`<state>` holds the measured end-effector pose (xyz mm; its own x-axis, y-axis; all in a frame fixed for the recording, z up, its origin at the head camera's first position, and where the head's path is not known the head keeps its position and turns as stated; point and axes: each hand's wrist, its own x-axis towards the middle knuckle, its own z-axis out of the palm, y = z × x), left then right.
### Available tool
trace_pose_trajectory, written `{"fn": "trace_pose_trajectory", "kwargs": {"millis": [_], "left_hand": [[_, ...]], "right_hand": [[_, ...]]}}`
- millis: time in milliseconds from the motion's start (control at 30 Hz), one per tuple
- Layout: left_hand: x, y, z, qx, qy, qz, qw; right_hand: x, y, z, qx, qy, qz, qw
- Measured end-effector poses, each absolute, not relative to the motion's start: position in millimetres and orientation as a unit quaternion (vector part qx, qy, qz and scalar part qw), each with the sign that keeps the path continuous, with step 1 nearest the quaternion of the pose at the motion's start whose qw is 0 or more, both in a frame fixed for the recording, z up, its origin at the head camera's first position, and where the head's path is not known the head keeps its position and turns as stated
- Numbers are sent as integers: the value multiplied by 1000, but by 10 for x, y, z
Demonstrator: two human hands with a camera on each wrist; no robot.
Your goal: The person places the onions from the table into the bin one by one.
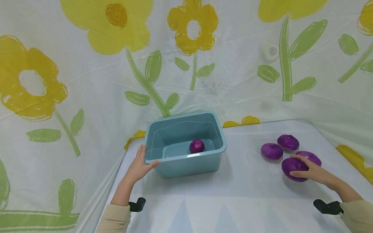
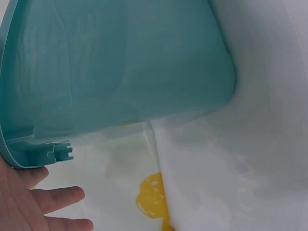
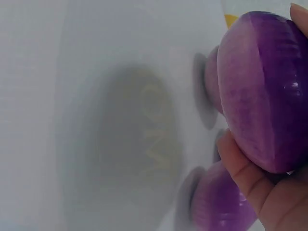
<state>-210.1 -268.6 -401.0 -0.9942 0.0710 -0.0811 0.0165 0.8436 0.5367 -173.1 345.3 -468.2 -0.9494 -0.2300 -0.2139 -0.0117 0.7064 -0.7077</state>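
My right hand (image 1: 313, 171) grips a purple onion (image 1: 294, 169) between thumb and fingers. In the right wrist view the held onion (image 3: 264, 91) is raised off the table, its shadow apart from it. Three more purple onions lie around it: one at the back (image 1: 288, 142), one to the left (image 1: 272, 151), and one partly hidden behind my hand (image 1: 310, 157). My left hand (image 1: 139, 166) touches the near left corner of a blue-green plastic tub (image 1: 186, 166); in the left wrist view its fingers (image 2: 57, 198) are straight and spread. Inside the tub lies one purple onion (image 1: 197, 146).
All of this stands on a table with a white cloth (image 1: 242, 200) that has pale blue triangles at the front. A white curtain (image 1: 233, 71) printed with yellow flowers hangs behind and at the sides, close to the tub's back.
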Motion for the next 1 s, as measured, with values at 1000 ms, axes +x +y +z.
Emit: {"fn": "trace_pose_trajectory", "kwargs": {"millis": [1000], "left_hand": [[-2087, -2674, -3998, 25, 957, 286, 48]], "right_hand": [[-2249, 3052, -3906, -98, 916, -369, 121]]}}
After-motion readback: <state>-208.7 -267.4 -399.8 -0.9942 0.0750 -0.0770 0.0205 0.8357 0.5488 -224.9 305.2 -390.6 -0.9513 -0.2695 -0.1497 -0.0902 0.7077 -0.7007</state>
